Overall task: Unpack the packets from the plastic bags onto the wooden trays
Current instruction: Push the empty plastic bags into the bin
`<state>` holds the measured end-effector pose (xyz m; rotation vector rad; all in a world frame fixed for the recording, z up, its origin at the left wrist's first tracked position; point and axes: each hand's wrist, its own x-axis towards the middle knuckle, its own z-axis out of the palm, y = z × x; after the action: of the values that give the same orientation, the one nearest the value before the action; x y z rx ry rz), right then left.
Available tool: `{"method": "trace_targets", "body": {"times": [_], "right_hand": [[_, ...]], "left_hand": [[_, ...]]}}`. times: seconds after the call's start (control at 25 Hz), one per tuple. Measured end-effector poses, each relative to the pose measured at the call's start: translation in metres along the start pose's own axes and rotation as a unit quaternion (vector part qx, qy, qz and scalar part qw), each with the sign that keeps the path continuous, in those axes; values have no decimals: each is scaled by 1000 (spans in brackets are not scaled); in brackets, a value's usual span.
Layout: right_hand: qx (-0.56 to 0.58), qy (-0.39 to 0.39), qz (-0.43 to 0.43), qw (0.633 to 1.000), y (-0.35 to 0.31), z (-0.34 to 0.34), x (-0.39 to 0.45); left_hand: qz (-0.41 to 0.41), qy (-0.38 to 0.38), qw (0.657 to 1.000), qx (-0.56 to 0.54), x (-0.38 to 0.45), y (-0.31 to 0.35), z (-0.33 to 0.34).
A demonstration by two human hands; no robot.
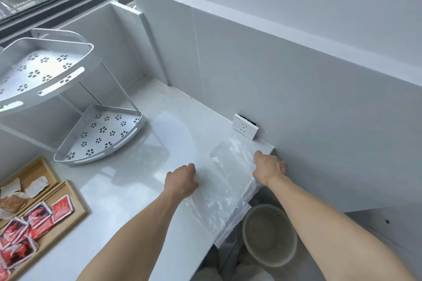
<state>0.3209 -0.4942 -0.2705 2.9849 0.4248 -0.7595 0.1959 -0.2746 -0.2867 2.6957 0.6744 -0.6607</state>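
Note:
A clear, flat plastic bag point(226, 180) lies on the white counter at its right end, its zip edge hanging over the front corner. My left hand point(181, 180) rests on the bag's left side, fingers curled down. My right hand point(269, 167) presses on the bag's right side by the wall. Two wooden trays sit at the lower left: the near tray point(78, 206) holds several red packets point(38, 217), and the far tray point(49, 166) holds brown and pale packets point(36, 187).
A white two-tier corner rack point(100, 134) with flower cut-outs stands at the back left. A wall socket point(245, 129) sits just behind the bag. A round bin point(269, 235) stands on the floor below the counter's right end. A window is at the top left.

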Motion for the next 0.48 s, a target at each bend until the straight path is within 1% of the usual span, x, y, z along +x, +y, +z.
{"method": "trace_targets", "body": {"times": [0.12,0.28,0.4,0.48], "right_hand": [[26,-19,13,999,15,1,-10],[113,-29,43,992,46,4,-37],[158,1,91,983,70,7,-62],[163,28,126,978,89,14,-83]], "left_hand": [[31,-42,999,-9,1,9,-7],[95,-76,992,-41,4,34,-14],[149,-101,981,-69,5,59,-11],[192,-108,974,-55,4,82,-7]]}}
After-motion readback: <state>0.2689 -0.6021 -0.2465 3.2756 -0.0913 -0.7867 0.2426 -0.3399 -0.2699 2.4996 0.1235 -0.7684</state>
